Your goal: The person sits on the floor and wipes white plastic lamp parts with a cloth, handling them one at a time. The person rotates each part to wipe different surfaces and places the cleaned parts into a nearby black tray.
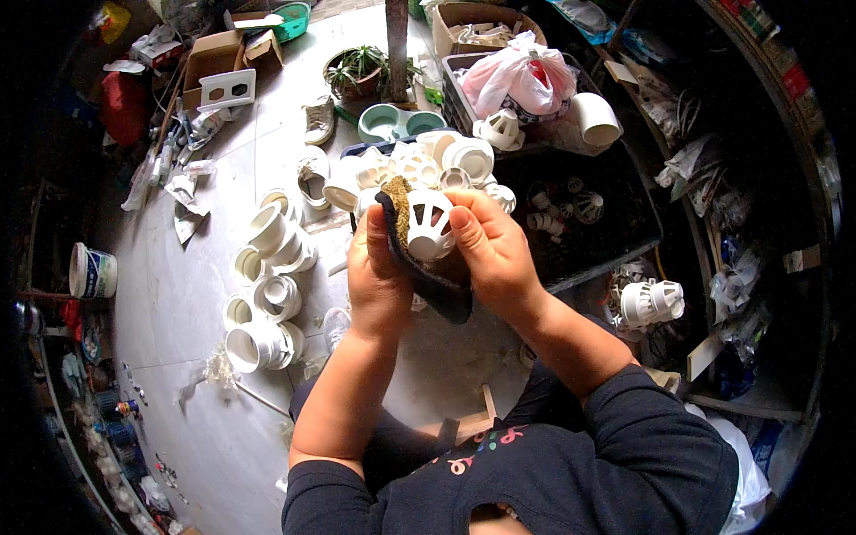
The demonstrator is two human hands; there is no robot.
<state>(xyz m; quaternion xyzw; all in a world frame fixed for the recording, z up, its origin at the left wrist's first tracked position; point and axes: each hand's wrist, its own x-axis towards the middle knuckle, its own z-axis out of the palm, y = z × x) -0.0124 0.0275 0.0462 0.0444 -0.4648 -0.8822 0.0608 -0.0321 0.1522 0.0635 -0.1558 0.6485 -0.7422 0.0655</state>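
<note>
Between my hands is a white slotted plastic vent cap (429,242), its domed end tilted towards me. My right hand (491,251) grips its right side with thumb and fingers. In my left hand (380,274) I hold a dark cloth (435,291) with a fuzzy tan side (399,204), pressed against the cap's left side. The cloth's dark tail hangs below the cap. Just beyond my hands lies a pile of white plastic pipe fittings (418,164), several of them slotted caps. My left fingers are partly hidden behind the cloth.
White pipe fittings (267,294) stand in stacks on the floor at left. A black crate (602,267) at right holds a few small fittings. Stacked slotted caps (652,304) sit beyond it. A potted plant (358,73), a post (397,53) and a sneaker (319,122) are ahead.
</note>
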